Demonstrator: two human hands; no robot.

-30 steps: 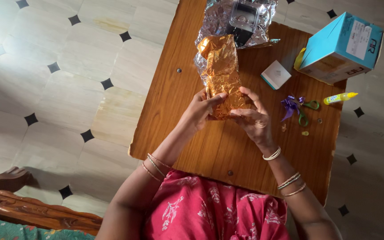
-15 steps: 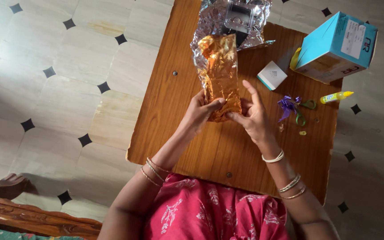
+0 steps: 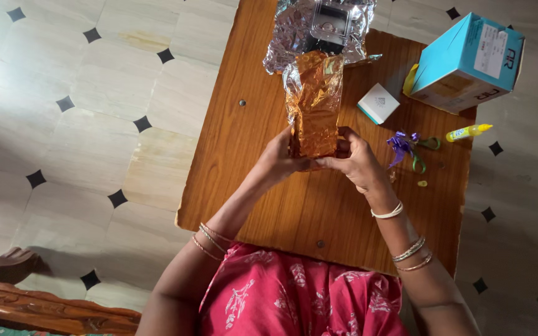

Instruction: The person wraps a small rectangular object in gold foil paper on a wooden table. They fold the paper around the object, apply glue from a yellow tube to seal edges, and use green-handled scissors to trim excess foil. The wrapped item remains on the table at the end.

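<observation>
Over the wooden table (image 3: 263, 205), both the left hand (image 3: 279, 158) and right hand (image 3: 355, 160) have closed tighter around the gold-foil parcel (image 3: 314, 102).

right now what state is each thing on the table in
gold foil parcel: crinkled, held at its near end
left hand: gripping the parcel
right hand: gripping the parcel
silver foil sheet: spread open, crumpled
blue box: tipped on its side
scissors: lying flat
glue bottle: lying down, capped

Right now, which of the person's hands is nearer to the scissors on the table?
The right hand. It holds the gold foil package just left of the green-handled scissors, while the left hand grips the package's far side, farther away.
</observation>
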